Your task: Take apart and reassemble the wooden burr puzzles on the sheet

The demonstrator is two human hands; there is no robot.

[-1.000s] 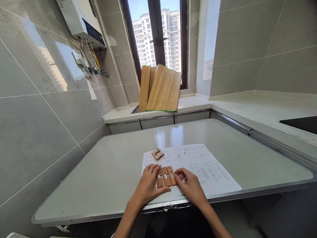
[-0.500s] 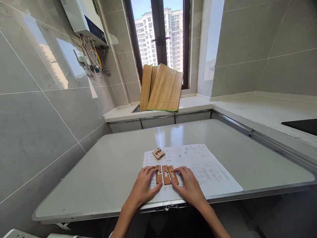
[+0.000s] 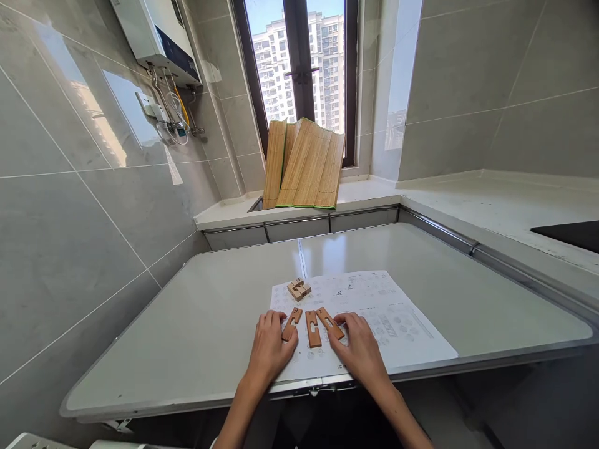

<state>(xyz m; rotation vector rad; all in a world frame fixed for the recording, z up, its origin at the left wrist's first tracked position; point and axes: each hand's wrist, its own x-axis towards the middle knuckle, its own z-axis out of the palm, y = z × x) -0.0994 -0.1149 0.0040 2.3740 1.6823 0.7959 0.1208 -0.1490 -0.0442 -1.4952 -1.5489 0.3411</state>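
Observation:
My left hand (image 3: 272, 343) has thumb and fingers closed around the lower end of a slotted wooden puzzle piece marked 3 (image 3: 293, 317), which slants up to the right. Between my hands, untouched, lies the puzzle piece marked 1 (image 3: 313, 335), nearly straight, with a notched cut-out. A third puzzle piece, marked 2 (image 3: 324, 315), has a long slot and tilts up to the left; my right hand (image 3: 359, 347) grips its lower right end. All three are over the printed paper sheet (image 3: 416, 330). Just beyond them sits a small cluster of interlocked light wooden blocks (image 3: 298, 289).
The pale folding table (image 3: 187, 337) has a metal front edge close to my wrists. Behind it runs a white counter (image 3: 365, 190) with a bamboo mat (image 3: 311, 165) propped before the window. A water heater (image 3: 159, 43) hangs on the left wall.
The two outer puzzle pieces have turned so their lower ends spread apart, the left one leftward and the right one rightward. My hands moved slightly outward with them. The middle piece stays put.

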